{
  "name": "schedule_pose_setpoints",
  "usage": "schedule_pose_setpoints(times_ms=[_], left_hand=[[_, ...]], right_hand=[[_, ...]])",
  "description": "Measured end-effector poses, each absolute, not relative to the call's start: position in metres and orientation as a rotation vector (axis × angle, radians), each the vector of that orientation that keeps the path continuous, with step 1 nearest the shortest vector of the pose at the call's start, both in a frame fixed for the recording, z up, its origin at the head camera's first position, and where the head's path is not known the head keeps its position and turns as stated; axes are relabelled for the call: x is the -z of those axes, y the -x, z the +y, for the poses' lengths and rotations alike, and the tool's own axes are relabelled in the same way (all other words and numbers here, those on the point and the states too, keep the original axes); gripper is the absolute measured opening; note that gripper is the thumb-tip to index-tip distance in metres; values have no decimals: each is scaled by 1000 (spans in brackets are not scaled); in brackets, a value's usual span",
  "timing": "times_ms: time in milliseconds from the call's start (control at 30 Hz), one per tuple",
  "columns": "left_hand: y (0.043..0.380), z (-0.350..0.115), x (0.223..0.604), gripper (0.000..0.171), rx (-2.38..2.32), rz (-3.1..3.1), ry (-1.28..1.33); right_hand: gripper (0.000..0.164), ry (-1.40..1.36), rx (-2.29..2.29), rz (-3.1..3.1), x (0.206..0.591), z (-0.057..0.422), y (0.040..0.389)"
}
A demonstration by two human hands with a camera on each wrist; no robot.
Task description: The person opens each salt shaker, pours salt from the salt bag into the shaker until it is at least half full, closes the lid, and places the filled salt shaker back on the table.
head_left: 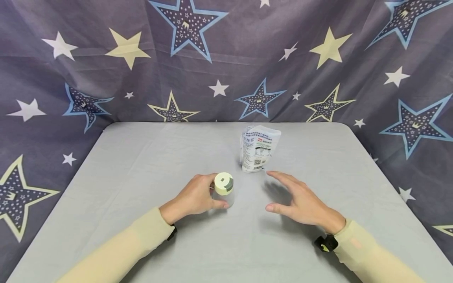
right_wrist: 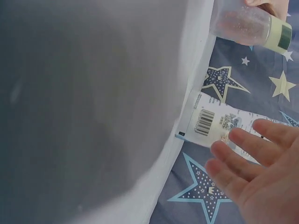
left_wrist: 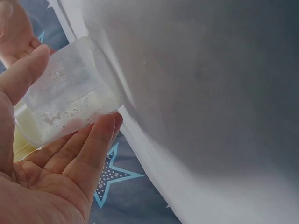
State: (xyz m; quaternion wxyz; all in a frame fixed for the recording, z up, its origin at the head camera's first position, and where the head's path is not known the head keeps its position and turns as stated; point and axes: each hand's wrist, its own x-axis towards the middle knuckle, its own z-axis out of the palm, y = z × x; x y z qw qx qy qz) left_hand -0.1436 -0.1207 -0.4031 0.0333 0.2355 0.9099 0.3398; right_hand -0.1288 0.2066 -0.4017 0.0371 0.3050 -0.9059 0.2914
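My left hand [head_left: 198, 194] holds a clear seasoning jar [head_left: 230, 199] between thumb and fingers. The jar stands upright on the table and has a pale yellow lid [head_left: 223, 181] with a green part on one side. White grains and specks cling inside its wall [left_wrist: 70, 93] in the left wrist view. My right hand [head_left: 305, 202] hovers over the table with fingers extended and nothing in its grasp. Just beyond its fingertips a white printed salt bag [head_left: 260, 151] stands upright, apart from the hand. The bag's barcode [right_wrist: 204, 122] faces the right wrist camera.
A grey cloth covers the table [head_left: 159, 153]. Behind and beside it hangs a dark curtain [head_left: 247, 67] with star patterns. Both sleeves are pale yellow, and a black wrist device [head_left: 327, 243] sits at the right cuff.
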Motion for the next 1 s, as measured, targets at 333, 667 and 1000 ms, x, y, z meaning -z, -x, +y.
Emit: schedule_pose_setpoints(times_ms=[333,667,1000], left_hand=[[143,-118,403,63,-1048,2794,-714],[143,-114,403,64,-1062,2784,-723],[144,-111,404,64,-1074,2773,-728]], right_hand=[[85,-932,-992,-2695,402,193,127],[82,-928,-1071,-2640,404,181,128],[78,-952,-1113,-2580,405,169,130]])
